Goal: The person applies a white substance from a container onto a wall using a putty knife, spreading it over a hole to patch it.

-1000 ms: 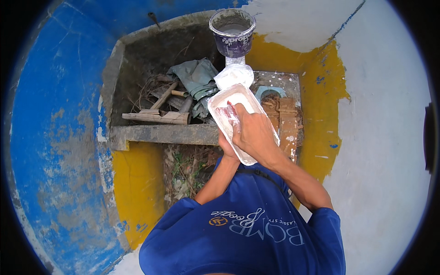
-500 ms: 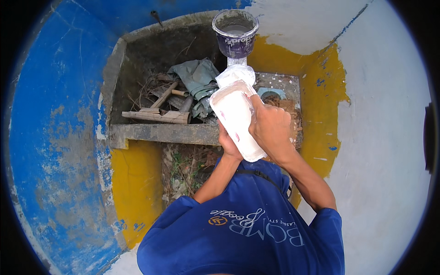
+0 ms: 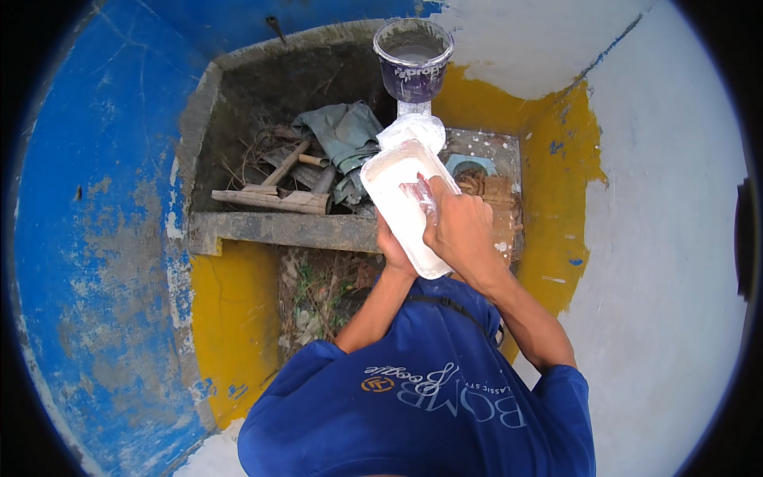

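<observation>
A shallow white tray (image 3: 397,183) coated inside with white paint is tilted in front of me. My left hand (image 3: 393,245) is closed on its left underside, with most fingers hidden beneath. Over the right rim, my right hand (image 3: 461,222) reaches inside, its fingers bent and pressed together against the wet paint. Beside those fingertips shows a reddish, paint-smeared patch; whether anything is between them I cannot make out. Just beyond the tray's far end lies a rounded white paint-covered piece (image 3: 413,131). Behind that stands a dark purple bucket (image 3: 413,71) holding greyish liquid.
A rough concrete ledge (image 3: 294,230) crosses in front, with broken bamboo (image 3: 274,200) and a grey-green cloth (image 3: 342,135) behind it. Peeling blue wall (image 3: 87,238) rises on the left. A yellow band (image 3: 556,199) and white wall (image 3: 660,262) stand on the right.
My right hand has moved slightly left and deeper into the tray, uncovering part of its right rim. The reddish smeared patch now shows by its fingertips. My left hand keeps its hold.
</observation>
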Demonstrator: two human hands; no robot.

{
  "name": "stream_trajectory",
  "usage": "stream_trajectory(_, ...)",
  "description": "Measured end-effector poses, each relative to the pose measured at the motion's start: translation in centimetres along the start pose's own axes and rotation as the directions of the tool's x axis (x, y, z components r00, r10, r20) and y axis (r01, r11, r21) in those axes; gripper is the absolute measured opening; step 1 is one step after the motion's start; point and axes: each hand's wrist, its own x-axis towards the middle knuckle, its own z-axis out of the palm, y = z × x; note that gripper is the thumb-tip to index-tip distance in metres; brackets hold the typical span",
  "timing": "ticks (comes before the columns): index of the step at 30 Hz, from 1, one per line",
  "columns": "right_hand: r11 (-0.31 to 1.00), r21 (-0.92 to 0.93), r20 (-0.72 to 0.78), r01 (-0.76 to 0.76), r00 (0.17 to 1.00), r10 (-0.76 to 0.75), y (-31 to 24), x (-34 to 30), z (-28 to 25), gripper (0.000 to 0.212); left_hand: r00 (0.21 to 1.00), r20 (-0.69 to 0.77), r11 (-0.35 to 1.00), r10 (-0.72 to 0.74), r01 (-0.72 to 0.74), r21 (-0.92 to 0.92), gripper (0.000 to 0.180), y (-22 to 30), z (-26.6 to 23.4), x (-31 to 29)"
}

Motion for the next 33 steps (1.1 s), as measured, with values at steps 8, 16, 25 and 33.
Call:
stream_trajectory(8,0.998,-0.018,-0.043,-0.056,0.998,0.055,0.9,0.2,-0.3,0.028,0.996,0.086,0.999,-0.003,0.008,-0.051,0.067,-0.1,-0.4,-0.6)
stream_trajectory(16,0.997,-0.061,-0.074,0.045,0.996,-0.049,0.2,1.2,0.4,0.023,0.999,0.028,0.998,-0.041,0.042,-0.036,0.066,-0.2,0.3,-0.7)
stream_trajectory(25,0.999,0.033,0.106,0.030,0.994,-0.033,0.4,0.2,-1.7,0.035,0.983,0.166,0.997,-0.079,0.080,-0.001,0.062,0.6,-1.2,-0.9)
stream_trajectory(33,0.979,0.120,-0.035,-0.165,0.985,0.170,0.3,-0.1,-0.3,0.039,0.985,0.170,0.998,-0.040,0.048,-0.042,0.061,-0.1,-1.5,-0.2)
